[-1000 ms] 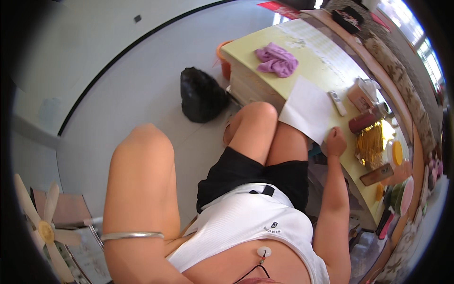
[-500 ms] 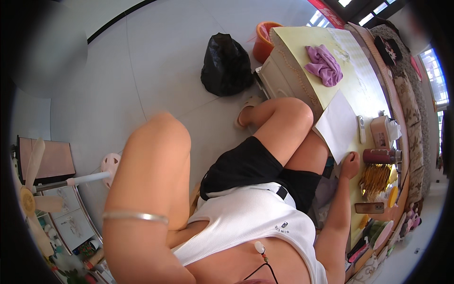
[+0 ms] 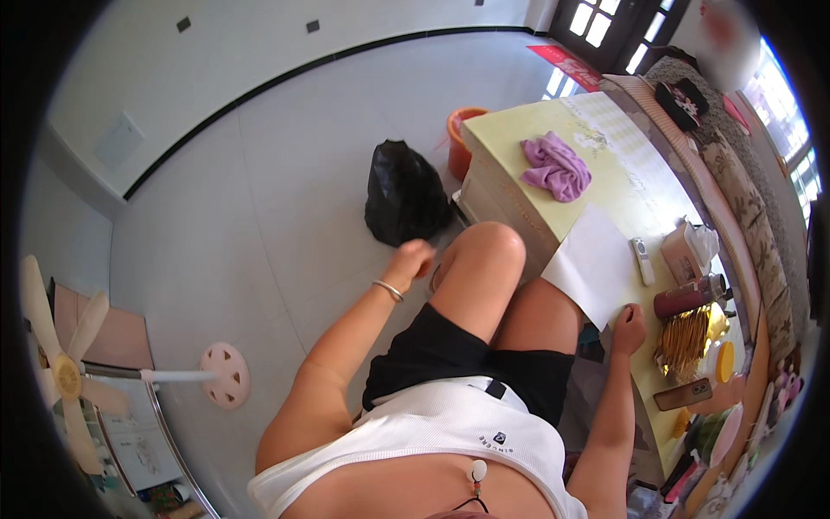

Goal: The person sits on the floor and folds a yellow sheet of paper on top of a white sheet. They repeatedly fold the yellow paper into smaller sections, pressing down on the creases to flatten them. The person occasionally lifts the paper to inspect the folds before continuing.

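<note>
Now, see paper (image 3: 592,264) on the table (image 3: 510,130), just beside the right hand (image 3: 630,330).
Find its near side seemingly jutting past the table's edge, with the right hand by its lower corner (can't tell whether touching) — read those fingers as curled in together, contents, if any, hidden. Spot the left hand (image 3: 413,262) apart from the table, beside a knee (image 3: 506,242) and near the black bag (image 3: 402,195); can't tell its fingers' state for the blur. To handle paper well, press with flat fingertips where backed by the tabletop, not on the jutting part — and go lightly, to avoid a crease. Mind the remote (image 3: 642,262) alongside and the bottle (image 3: 679,301); leave the cloth (image 3: 558,167) be.
</note>
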Available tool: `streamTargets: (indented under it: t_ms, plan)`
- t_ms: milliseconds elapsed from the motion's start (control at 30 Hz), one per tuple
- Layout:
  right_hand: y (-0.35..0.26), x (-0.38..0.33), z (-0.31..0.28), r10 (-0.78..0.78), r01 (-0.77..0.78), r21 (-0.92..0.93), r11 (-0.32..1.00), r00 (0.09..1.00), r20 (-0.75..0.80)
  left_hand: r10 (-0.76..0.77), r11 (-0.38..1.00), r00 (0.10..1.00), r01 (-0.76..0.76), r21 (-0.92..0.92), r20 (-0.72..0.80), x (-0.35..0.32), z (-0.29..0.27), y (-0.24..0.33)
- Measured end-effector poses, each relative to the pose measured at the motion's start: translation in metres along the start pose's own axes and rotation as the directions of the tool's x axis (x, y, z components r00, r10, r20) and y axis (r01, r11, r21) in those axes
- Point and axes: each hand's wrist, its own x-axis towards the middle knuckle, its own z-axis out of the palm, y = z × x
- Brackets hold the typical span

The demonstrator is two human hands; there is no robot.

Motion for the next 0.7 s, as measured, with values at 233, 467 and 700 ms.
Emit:
streamTargets:
  t_ms: [233,467,700]
  plan:
    - [-0.017,0.003,0.005,-0.091,0.097,0.113,0.989,0.994,-0.052,-0.202,0.691,0.891,0.425,0.585,-0.407,0.01,-0.018,-0.103]
    - [-0.018,-0.003,-0.003,-0.051,0.065,0.196,0.979,0.996,-0.078,-0.009,0.848,0.799,0.325,0.418,-0.602,0.021,-0.022,-0.064]
    - [-0.014,-0.002,-0.009,-0.065,0.092,0.239,0.967,0.991,-0.115,0.253,0.967,0.639,-0.189,0.17,-0.727,0.057,-0.015,0.046]
